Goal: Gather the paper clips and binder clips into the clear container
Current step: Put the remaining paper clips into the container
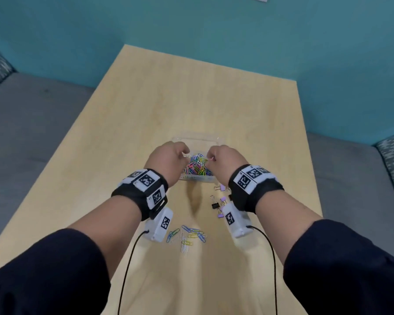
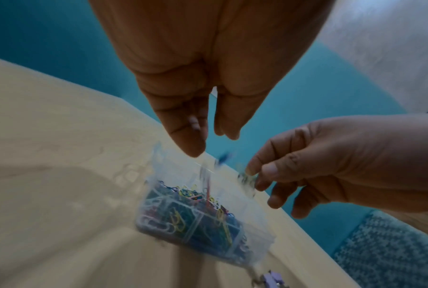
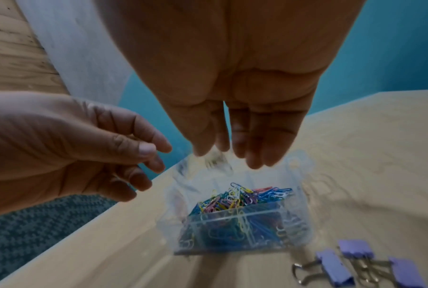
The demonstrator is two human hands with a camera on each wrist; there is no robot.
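The clear container point(image 1: 197, 179) stands mid-table, heaped with coloured paper clips point(image 1: 197, 165). Both hands hover over it. My left hand point(image 1: 184, 153) has thumb and fingers apart, pointing down; in the left wrist view blurred clips point(image 2: 221, 158) fall from it toward the container point(image 2: 208, 230). My right hand point(image 1: 210, 157) pinches a few paper clips point(image 2: 246, 176) between thumb and forefinger above the container point(image 3: 232, 230). Loose paper clips point(image 1: 189, 235) lie near the front edge. Purple and black binder clips point(image 1: 221, 201) lie under my right wrist, several of them also in the right wrist view point(image 3: 355, 259).
The light wooden table point(image 1: 191, 98) runs back to a teal wall point(image 1: 191, 23). Grey upholstered seats point(image 1: 32, 133) flank it on both sides. Black cables point(image 1: 127, 269) hang from the wrist cameras over the table's near part.
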